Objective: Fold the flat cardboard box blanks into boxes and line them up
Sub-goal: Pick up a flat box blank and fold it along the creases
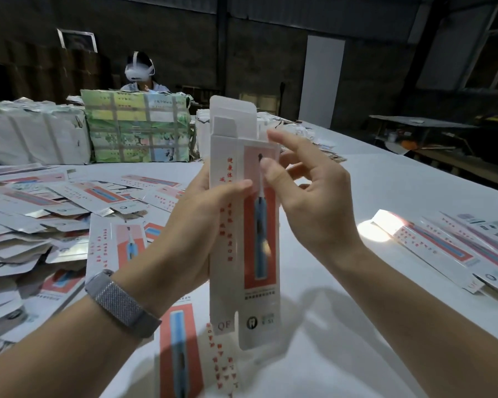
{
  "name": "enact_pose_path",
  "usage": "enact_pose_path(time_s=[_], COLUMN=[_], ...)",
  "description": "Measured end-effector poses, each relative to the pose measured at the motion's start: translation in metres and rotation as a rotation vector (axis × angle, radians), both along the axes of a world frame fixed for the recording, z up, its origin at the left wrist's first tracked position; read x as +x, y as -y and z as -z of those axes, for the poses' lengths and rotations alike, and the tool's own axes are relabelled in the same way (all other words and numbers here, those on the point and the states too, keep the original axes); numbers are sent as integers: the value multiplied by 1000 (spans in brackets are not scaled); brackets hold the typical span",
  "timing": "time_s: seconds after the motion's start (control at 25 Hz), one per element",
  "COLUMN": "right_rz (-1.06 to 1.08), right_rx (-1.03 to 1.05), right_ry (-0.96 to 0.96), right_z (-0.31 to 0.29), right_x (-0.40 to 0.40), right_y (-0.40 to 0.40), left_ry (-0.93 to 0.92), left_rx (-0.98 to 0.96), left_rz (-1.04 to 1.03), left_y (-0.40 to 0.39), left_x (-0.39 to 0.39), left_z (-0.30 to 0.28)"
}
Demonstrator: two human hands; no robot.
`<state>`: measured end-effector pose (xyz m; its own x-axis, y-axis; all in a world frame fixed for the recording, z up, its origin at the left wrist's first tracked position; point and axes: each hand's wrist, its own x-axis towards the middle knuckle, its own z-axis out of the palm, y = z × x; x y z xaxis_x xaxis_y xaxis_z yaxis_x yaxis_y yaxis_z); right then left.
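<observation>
Upright half-folded box [243, 225], top flaps open

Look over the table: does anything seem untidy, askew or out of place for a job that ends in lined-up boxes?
Yes. The flat blanks on the left lie in a loose heap, overlapping at all angles. The folded boxes on the right lie side by side. The box held upright by the left hand has its top flaps open.

Tall white box blank [243, 225] with red-and-blue print, upright, top flaps open, above the table.
</observation>
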<state>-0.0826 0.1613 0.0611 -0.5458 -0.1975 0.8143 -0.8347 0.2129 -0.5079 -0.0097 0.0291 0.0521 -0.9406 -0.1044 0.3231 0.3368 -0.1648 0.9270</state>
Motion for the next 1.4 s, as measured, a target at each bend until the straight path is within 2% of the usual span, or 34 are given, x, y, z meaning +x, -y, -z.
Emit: enact_pose_path(time_s=[0.08, 0.16, 0.36, 0.48, 0.72, 1.0, 1.16, 1.24, 1.4], right_rz=[72, 100, 31, -93, -205, -156, -201, -222, -134], right_rx=[72, 117, 79, 119, 136, 172, 180, 172, 57], right_ry=[-69, -87, 115, 238, 276, 318, 386, 374, 216], right_z=[2, 4, -7, -18, -33, -41, -51, -52, -41], right_x=[-2, -2, 1, 1, 13, 20, 27, 34, 33], right_y=[0, 0, -2, -10, -15, -15, -22, -19, -7], left_ry=[36, 59, 91, 110, 104, 85, 84, 87, 52], left_rx=[96, 101, -47, -105, -140, -113, -115, -104, -131], left_rz=[113, 177, 137, 147, 179, 179, 217, 204, 165], left_y=[-2, -3, -7, -10, -8, -10, -13, -15, -14], left_x=[2, 4, 6, 8, 6, 6, 6, 7, 9], left_z=[-1, -2, 0, -3, -1, -2, -2, -1, 0])
